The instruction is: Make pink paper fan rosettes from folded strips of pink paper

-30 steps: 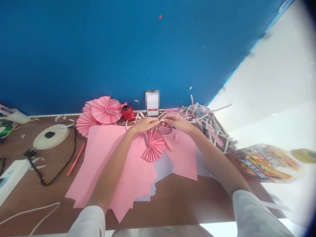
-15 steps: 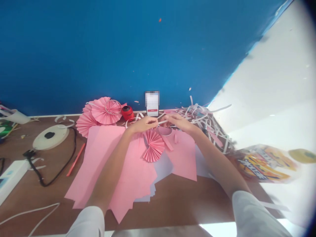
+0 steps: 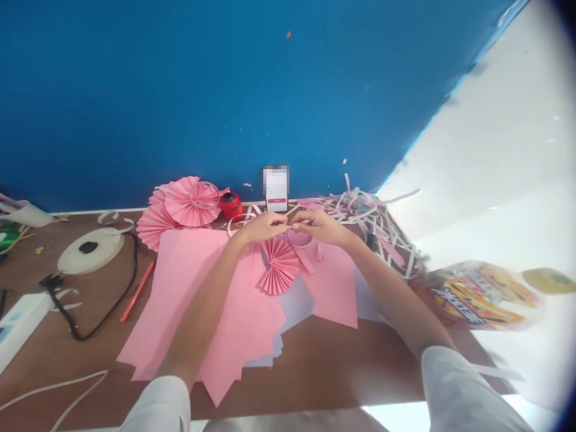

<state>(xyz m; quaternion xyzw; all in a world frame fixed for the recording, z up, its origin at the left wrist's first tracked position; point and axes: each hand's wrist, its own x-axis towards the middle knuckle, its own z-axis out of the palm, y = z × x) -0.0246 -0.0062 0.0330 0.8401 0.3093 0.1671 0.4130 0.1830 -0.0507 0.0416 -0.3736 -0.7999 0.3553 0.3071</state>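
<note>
My left hand (image 3: 264, 227) and my right hand (image 3: 320, 226) meet above the pink paper, fingertips pinched close together. Between them is a thin white strip (image 3: 288, 227), mostly hidden by the fingers. Just under my right hand lies a ring that looks like a tape roll (image 3: 300, 241). A pleated pink paper fan (image 3: 279, 267), spread partly round, lies below my left hand on the pink sheets (image 3: 180, 300). Small folded pink pieces (image 3: 306, 261) lie right of the fan.
Pleated pink rosettes (image 3: 194, 203) and a red round object (image 3: 231, 207) stand at the back left. A phone (image 3: 276, 187) leans on the blue wall. Paper scraps (image 3: 382, 219) pile at right, near a plastic bottle (image 3: 481, 294). A red pen (image 3: 137, 291) and black cord (image 3: 101, 329) lie left.
My right hand has moved slightly left and its fingers have closed in beside my left fingertips on the strip. The left hand has barely moved.
</note>
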